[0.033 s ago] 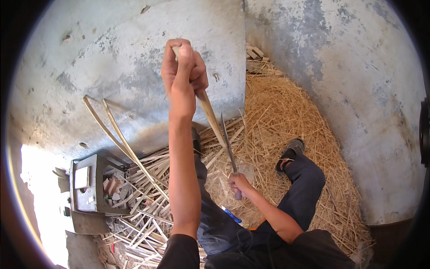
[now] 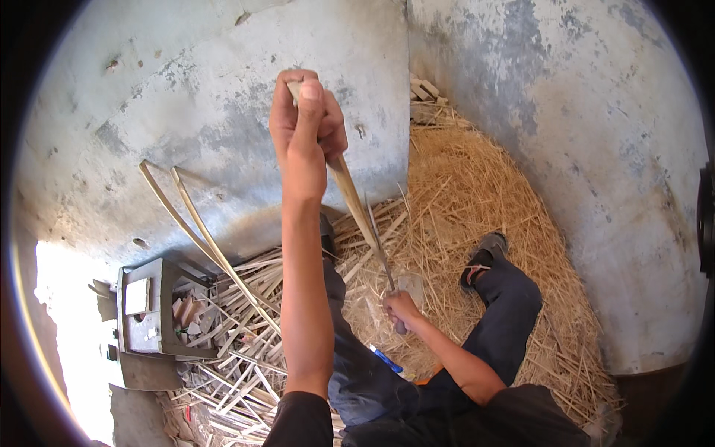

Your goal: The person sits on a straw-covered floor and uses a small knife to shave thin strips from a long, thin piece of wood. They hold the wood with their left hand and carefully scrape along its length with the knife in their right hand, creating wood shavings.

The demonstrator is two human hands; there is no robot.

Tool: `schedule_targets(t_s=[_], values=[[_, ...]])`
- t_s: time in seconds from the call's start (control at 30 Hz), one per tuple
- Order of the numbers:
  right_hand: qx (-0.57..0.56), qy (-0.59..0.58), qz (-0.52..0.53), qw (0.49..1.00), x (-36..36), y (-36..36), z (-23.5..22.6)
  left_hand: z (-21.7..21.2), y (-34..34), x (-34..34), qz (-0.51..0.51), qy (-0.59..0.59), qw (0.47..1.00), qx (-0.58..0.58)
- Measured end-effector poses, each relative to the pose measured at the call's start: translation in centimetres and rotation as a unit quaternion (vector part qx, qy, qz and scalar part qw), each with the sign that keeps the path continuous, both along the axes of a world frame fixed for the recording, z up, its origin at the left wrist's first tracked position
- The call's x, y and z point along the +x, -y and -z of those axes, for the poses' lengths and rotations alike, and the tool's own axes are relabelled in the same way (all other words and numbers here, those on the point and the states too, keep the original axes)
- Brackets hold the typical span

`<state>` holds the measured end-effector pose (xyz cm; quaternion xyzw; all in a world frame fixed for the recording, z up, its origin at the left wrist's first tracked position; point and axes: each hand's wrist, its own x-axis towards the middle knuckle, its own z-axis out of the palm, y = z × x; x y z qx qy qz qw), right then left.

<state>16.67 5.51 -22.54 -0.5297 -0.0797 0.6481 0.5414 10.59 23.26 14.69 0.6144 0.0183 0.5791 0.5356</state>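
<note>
My left hand (image 2: 307,115) is raised high in front of the pale wall, its fingers closed around the upper end of a flat bamboo strip (image 2: 350,190). The strip slants down to the right from my fist. Lower down, my right hand (image 2: 402,307) grips the handle of a long, narrow-bladed knife (image 2: 381,253). The knife points up, with its blade against or very close to the lower part of the strip; I cannot tell whether they touch. My fist hides the middle of the strip's upper end.
Light shavings (image 2: 477,179) cover the floor between and beyond my legs. Split strips (image 2: 246,335) lie heaped at the left, near a grey box-like stand (image 2: 153,305). Two long bent strips (image 2: 197,216) lean by the wall (image 2: 186,97). A blue object (image 2: 387,359) lies by my thigh.
My right hand has moved slightly down and right, and the knife's blade has turned more edge-on beside the strip. My left hand has dropped a little, still holding the strip.
</note>
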Motion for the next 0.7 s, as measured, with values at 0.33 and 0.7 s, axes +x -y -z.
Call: schedule_targets(t_s=[0.33,0.7], values=[[0.115,0.039,-0.009,0.993,-1.6,-1.8,-7.5,0.2,-0.8,-1.4,-0.012,0.012,1.000,-0.013],[-0.030,0.121,-0.064,0.990,1.5,-0.7,9.7,0.8,0.4,-2.3,0.017,-0.004,1.000,-0.005]])
